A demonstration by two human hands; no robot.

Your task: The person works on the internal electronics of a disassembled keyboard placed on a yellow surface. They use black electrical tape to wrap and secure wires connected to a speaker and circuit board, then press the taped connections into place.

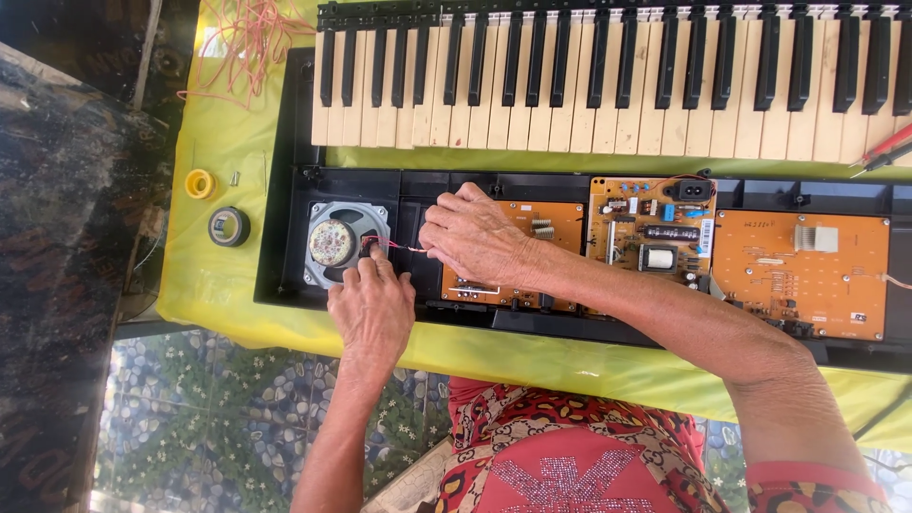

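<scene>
Red patterned clothing fills the near edge of the view, w/ both forearms reaching up from it to an opened keyboard (pixel 608 85) on a bench covered w/ yellow cloth (pixel 218 275).

Left hand (pixel 372 309): fingertips pinched together at the right rim of the round speaker (pixel 334 243), on what looks like its terminal; exact contact is hidden by the fingers. Right hand (pixel 472 237): grip closed on a thin red wire (pixel 404 248) that runs from just left of that grip across to the left grip. Wire looks nearly taut between the two.

Right of the right grip: orange circuit boards (pixel 803 271) inside the black case, the nearest one partly under the wrist, the middle one carrying a small transformer & capacitors. Left of the left grip, past the case edge: yellow roll of tape (pixel 199 183), a round black part (pixel 229 226), 2 small screws. Up & far left: loose tangle of pink wire (pixel 249 33). Far right of both grips: red & black probes (pixel 883 152) lying over the keys.

Risks, as I judge them: pulling too hard on the thin wire could snap it or tear the solder tab off the speaker. Right wrist rests over a bare board, so pressure could bend parts. Small screws sit loose near the cloth edge & could roll off.
</scene>
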